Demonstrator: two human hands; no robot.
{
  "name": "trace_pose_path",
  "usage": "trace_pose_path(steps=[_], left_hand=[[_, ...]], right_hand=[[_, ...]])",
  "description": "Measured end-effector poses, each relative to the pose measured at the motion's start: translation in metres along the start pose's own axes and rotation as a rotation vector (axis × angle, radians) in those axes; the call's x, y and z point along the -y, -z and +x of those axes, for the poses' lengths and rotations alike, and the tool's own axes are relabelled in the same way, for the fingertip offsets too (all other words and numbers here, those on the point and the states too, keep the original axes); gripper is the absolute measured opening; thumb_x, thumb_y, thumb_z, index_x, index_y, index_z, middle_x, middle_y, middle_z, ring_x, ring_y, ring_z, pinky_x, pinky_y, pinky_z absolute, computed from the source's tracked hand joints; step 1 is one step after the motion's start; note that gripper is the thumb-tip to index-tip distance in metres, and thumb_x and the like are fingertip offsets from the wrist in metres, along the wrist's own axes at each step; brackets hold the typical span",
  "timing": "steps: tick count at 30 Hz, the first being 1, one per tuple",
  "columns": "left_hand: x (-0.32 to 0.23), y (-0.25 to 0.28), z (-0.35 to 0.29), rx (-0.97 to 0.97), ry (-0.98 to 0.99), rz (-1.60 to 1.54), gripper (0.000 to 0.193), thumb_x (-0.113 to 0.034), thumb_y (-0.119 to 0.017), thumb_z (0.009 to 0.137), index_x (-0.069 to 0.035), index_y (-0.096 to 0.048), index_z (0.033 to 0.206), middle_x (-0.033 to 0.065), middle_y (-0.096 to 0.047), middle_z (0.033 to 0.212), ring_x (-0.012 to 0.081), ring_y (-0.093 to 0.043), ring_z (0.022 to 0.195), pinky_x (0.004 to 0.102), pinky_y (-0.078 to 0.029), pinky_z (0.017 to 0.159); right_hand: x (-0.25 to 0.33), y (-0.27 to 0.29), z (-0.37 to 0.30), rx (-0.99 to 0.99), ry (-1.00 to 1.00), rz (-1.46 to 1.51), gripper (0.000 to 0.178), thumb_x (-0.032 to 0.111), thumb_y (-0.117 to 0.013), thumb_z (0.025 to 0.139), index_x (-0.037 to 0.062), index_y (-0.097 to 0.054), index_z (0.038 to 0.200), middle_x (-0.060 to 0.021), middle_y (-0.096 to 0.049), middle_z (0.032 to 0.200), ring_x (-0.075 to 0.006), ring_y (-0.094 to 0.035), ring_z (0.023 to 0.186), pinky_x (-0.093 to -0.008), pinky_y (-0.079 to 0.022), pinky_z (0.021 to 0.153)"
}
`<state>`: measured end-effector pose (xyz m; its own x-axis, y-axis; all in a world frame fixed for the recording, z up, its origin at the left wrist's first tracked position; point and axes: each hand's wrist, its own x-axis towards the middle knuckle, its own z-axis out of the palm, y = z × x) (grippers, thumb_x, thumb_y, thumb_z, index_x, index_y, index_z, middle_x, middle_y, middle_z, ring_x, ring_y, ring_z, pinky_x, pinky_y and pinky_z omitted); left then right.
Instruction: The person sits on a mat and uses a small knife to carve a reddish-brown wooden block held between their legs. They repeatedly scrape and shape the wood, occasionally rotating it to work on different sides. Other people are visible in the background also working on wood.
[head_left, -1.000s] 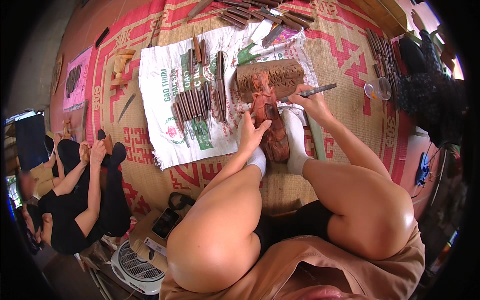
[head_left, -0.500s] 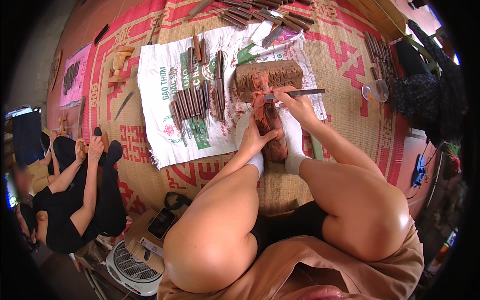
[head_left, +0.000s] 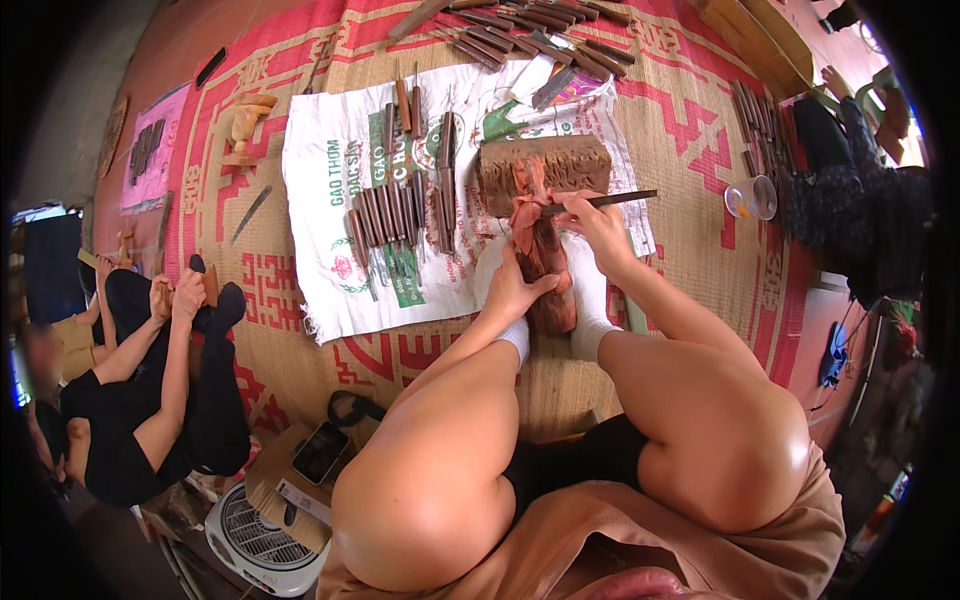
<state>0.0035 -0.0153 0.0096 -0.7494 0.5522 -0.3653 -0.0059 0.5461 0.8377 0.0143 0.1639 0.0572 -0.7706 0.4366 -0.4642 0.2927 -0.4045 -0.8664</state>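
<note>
Reddish carving (head_left: 546, 248) under the dark tool (head_left: 632, 197)!
Left hand (head_left: 520, 288) clasps the carving's side; right hand (head_left: 597, 225) grips the tool, tip at the wood.

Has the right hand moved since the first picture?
Yes. Against the brown block, the right hand moved left, toward the reddish carving.

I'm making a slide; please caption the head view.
Left hand grips a reddish carving while the right hand holds a dark tool to it.

Head-worn fisheye looks down at nearby hands (head_left: 522, 288); dark rim hard to judge.
</note>
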Motion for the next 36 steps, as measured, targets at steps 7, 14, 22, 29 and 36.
trace_pose_path(steps=[7, 14, 22, 29, 36], left_hand=[[-0.006, 0.001, 0.001, 0.047, 0.046, -0.088, 0.097, -0.048, -0.080, 0.070, 0.006, -0.029, 0.133, 0.0295, -0.059, 0.114, 0.0406, -0.059, 0.108, 0.0428, -0.047, 0.091], [0.005, -0.002, 0.003, -0.016, -0.065, -0.035, 0.097, -0.051, -0.078, 0.070, 0.008, -0.028, 0.129, 0.0335, -0.059, 0.109, 0.0453, -0.061, 0.101, 0.0453, -0.050, 0.084], [0.003, -0.003, 0.003, -0.025, -0.064, 0.029, 0.099, -0.052, -0.078, 0.069, 0.009, -0.029, 0.130, 0.0342, -0.057, 0.113, 0.0445, -0.060, 0.106, 0.0450, -0.050, 0.086], [0.001, -0.004, 0.004, 0.008, -0.067, -0.061, 0.095, -0.049, -0.079, 0.071, 0.008, -0.029, 0.129, 0.0326, -0.057, 0.116, 0.0440, -0.059, 0.107, 0.0448, -0.049, 0.088], [-0.002, -0.001, 0.003, 0.021, -0.060, -0.043, 0.092, -0.045, -0.078, 0.074, 0.007, -0.028, 0.130, 0.0328, -0.056, 0.118, 0.0446, -0.058, 0.109, 0.0445, -0.047, 0.090]], right_hand=[[0.005, -0.005, 0.005, -0.006, 0.160, -0.504, 0.022, 0.019, -0.062, 0.086, -0.0029, -0.068, 0.089, -0.0100, -0.067, 0.086, -0.0158, -0.063, 0.072, -0.0290, -0.051, 0.068], [0.013, 0.006, 0.004, 0.084, -0.030, -0.166, 0.024, 0.020, -0.063, 0.087, -0.0024, -0.068, 0.094, -0.0080, -0.068, 0.079, -0.0136, -0.063, 0.072, -0.0282, -0.051, 0.066], [0.006, 0.017, 0.021, 0.052, -0.011, -0.166, 0.019, 0.015, -0.063, 0.084, -0.0024, -0.070, 0.081, -0.0058, -0.066, 0.070, -0.0119, -0.061, 0.066, -0.0269, -0.050, 0.061], [0.040, 0.018, 0.013, 0.211, 0.540, -0.640, 0.012, 0.010, -0.063, 0.081, -0.0011, -0.067, 0.081, -0.0118, -0.067, 0.084, -0.0203, -0.064, 0.066, -0.0330, -0.051, 0.063], [0.067, 0.008, 0.062, 0.839, 0.785, -1.307, 0.009, 0.009, -0.063, 0.079, -0.0001, -0.064, 0.081, -0.0132, -0.067, 0.091, -0.0297, -0.063, 0.072, -0.0375, -0.050, 0.063]])
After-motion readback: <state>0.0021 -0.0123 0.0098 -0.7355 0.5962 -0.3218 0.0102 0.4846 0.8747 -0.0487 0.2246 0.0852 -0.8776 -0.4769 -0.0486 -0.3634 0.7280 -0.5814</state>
